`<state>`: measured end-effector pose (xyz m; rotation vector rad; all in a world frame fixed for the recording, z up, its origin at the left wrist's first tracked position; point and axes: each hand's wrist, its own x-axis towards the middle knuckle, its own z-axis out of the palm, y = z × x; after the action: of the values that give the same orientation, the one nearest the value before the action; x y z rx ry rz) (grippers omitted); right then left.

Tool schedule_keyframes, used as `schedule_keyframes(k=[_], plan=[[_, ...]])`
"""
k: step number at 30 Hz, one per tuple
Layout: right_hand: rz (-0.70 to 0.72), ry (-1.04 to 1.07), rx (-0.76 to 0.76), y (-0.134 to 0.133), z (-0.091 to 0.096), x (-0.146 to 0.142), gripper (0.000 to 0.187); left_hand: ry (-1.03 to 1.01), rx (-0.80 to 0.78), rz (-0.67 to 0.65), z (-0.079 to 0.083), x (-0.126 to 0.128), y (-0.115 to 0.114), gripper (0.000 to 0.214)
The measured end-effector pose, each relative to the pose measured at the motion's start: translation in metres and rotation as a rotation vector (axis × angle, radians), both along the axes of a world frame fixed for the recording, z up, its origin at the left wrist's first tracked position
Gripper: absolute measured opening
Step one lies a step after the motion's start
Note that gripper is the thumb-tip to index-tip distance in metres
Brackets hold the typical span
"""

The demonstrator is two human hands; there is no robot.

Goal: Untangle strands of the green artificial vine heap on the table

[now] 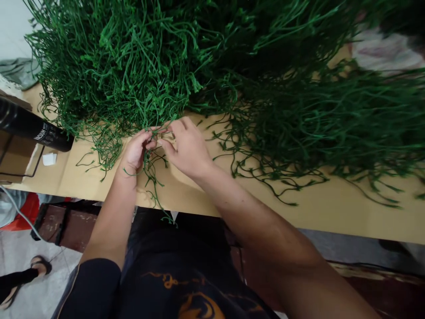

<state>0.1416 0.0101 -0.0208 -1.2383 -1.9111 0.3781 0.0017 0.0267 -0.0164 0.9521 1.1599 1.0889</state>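
My left hand (137, 148) is closed around a few thin green artificial plant stems (151, 170), whose ends dangle below it toward the table's front edge. Close against it, my right hand (187, 146) has its thumb and fingers drawn together on the upper part of the same stems. Just beyond both hands rises a big tangled pile of green artificial stems (133, 66) with small forked tips. Exactly how the fingers meet on the stems is partly hidden.
A second, flatter heap of green stems (332, 119) spreads over the tan tabletop (206, 195) at the right. A black vacuum flask (43, 133) lies at the left by a small white paper piece (49, 159). Another person's foot (40, 265) shows at lower left.
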Motion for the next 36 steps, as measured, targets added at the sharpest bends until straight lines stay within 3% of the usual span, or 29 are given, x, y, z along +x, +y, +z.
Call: schedule_keyframes(k=[3,8,12,20,24,26,29,33,36], plan=[[-0.002,0.019,0.008,0.006,-0.006,0.001,0.019,0.003,-0.020,-0.057,-0.002,-0.001,0.002,0.014],[-0.010,0.044,0.041,0.008,-0.019,-0.004,0.015,0.070,-0.014,0.010,0.000,0.002,0.000,0.019],[0.002,0.021,0.035,0.005,-0.017,-0.003,0.019,0.126,0.018,0.017,0.000,0.007,-0.002,0.025],[0.189,0.091,-0.083,-0.007,-0.005,-0.005,0.030,0.224,0.179,0.069,-0.016,0.013,0.008,0.035],[0.442,0.074,0.085,-0.034,0.007,-0.014,0.032,0.296,0.071,0.242,-0.008,0.016,0.014,0.035],[0.475,0.025,0.190,-0.046,0.014,-0.010,0.032,0.318,0.044,0.263,-0.004,0.017,0.013,0.033],[0.225,-0.030,0.229,-0.044,0.019,0.029,0.032,0.308,0.083,0.190,-0.002,0.018,0.007,0.031],[-0.382,-0.041,0.261,-0.021,0.017,0.117,0.023,0.290,0.113,0.053,-0.007,0.014,0.002,0.031],[-0.581,-0.052,0.311,-0.014,0.013,0.144,0.029,0.314,0.168,0.017,-0.011,0.014,0.005,0.031]])
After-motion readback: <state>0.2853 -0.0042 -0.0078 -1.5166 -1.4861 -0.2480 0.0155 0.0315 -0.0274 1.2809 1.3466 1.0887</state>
